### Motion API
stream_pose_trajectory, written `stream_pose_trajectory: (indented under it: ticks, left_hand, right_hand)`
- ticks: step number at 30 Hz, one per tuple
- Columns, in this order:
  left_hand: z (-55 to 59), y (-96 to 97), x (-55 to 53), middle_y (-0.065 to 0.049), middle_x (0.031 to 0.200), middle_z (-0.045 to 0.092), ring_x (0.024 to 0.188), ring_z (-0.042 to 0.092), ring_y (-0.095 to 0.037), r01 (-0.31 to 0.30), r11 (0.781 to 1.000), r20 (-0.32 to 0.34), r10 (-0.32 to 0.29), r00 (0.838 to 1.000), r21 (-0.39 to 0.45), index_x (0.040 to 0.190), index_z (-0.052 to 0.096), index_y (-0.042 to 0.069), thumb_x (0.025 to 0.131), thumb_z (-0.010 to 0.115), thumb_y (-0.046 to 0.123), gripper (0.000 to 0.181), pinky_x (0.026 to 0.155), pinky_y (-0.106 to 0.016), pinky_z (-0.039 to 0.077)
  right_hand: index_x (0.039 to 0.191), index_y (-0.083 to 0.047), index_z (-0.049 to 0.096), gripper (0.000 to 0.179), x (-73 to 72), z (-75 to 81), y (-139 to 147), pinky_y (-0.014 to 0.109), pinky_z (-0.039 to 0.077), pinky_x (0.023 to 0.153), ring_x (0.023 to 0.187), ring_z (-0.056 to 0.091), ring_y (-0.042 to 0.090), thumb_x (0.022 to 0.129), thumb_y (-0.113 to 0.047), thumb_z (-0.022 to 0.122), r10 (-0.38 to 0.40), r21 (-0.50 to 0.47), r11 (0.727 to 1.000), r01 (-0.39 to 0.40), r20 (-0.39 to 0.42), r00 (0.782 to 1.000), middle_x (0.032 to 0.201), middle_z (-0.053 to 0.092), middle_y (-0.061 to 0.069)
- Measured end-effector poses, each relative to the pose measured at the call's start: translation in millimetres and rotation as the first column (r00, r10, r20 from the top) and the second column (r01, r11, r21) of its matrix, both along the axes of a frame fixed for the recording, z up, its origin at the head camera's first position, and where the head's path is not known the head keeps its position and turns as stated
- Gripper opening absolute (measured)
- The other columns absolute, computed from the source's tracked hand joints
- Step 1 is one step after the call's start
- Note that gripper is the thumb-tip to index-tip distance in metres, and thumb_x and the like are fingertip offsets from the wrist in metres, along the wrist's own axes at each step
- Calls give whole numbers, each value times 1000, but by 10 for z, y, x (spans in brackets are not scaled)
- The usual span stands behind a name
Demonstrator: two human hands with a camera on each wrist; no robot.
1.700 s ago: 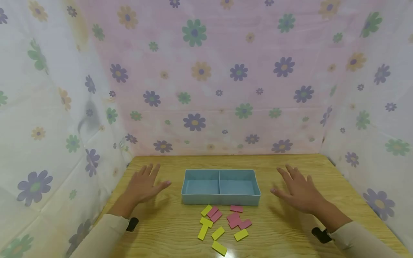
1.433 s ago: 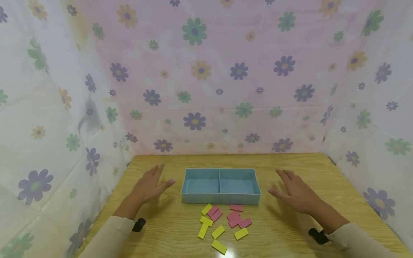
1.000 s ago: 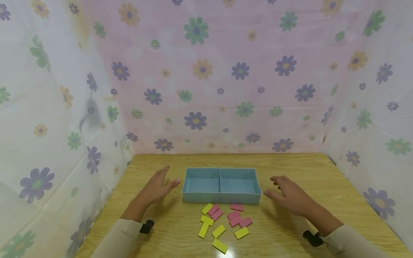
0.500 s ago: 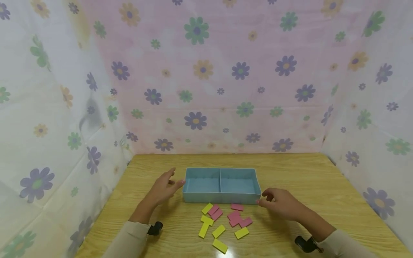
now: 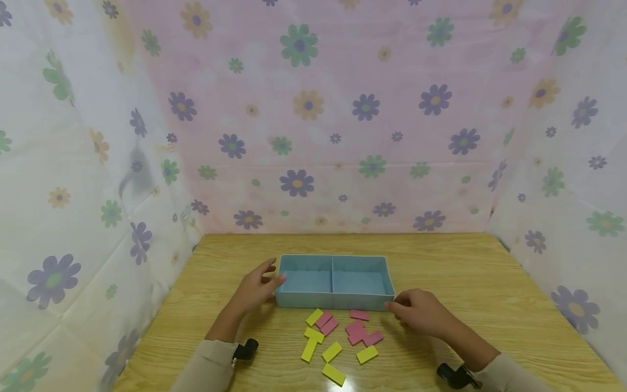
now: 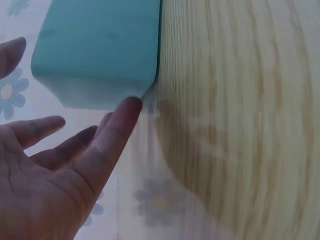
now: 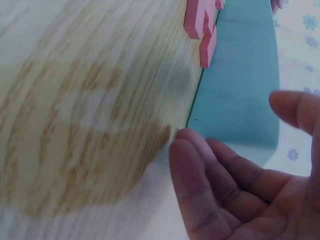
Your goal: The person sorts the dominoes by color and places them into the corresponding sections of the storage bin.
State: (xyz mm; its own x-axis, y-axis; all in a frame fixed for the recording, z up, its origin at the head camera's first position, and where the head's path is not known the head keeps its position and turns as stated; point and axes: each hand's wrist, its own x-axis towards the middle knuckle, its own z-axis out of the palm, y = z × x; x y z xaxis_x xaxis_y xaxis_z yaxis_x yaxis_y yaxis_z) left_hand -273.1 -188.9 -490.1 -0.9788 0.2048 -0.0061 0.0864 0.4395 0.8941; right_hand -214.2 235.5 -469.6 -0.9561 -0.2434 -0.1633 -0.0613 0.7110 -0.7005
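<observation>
A light blue box [image 5: 335,301] with one divider and two bare compartments stands on the wooden table. My left hand [image 5: 254,289] is at its left end, thumb by the rim; in the left wrist view one straight fingertip meets the lower corner of the box [image 6: 97,45]. At the front right corner is my right hand [image 5: 422,314]. Its loosely bent fingers [image 7: 187,162] reach the bottom edge there, with the thumb held apart in the right wrist view. Several small yellow blocks [image 5: 334,374] and pink blocks [image 5: 356,332] lie in front of the box.
The wooden table [image 5: 441,261] extends to both sides of the box. Flowered cloth [image 5: 333,120] hangs behind it and along both sides. A small black device [image 5: 245,349] is strapped at the left wrist, another black device [image 5: 455,375] at the right.
Both hands have come inward from either side to the ends of the box, the right also dropping toward its front corner. The box has shifted slightly left. The blocks stay put.
</observation>
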Motion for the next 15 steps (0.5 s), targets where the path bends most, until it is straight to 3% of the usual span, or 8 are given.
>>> stream_pose_trajectory:
  ticks: [6,10,13,15]
  left_hand:
    - [-42,43,-10,-22,150,53,133,56,-44,17,997,-4,-17,1000,73,159,41,12,104,65,25,62,87,-47,63]
    - [-59,73,-13,-25,149,52,133,56,-46,29,991,17,-31,999,129,159,40,7,104,63,16,60,85,-47,64]
    - [-61,96,-9,-25,150,52,134,55,-45,16,988,33,-21,999,154,160,39,8,103,64,17,62,86,-48,63]
    - [-61,103,0,-24,150,52,135,55,-45,4,985,47,-12,999,170,161,37,9,103,64,19,64,87,-49,63]
  right_hand:
    - [121,2,72,48,-19,-43,-6,32,56,66,78,69,17,100,-41,67,-40,-66,997,40,-4,999,91,75,4]
    - [108,0,75,39,-25,-58,-3,32,52,58,68,64,17,100,-37,67,-78,-76,994,80,29,997,79,71,6]
    - [91,-2,75,34,-19,-66,-7,31,50,54,62,59,18,100,-33,67,-94,-98,990,101,74,993,70,66,8]
    - [88,-1,74,32,-16,-77,-18,29,50,54,62,59,16,100,-31,67,-91,-135,985,104,96,991,70,65,7]
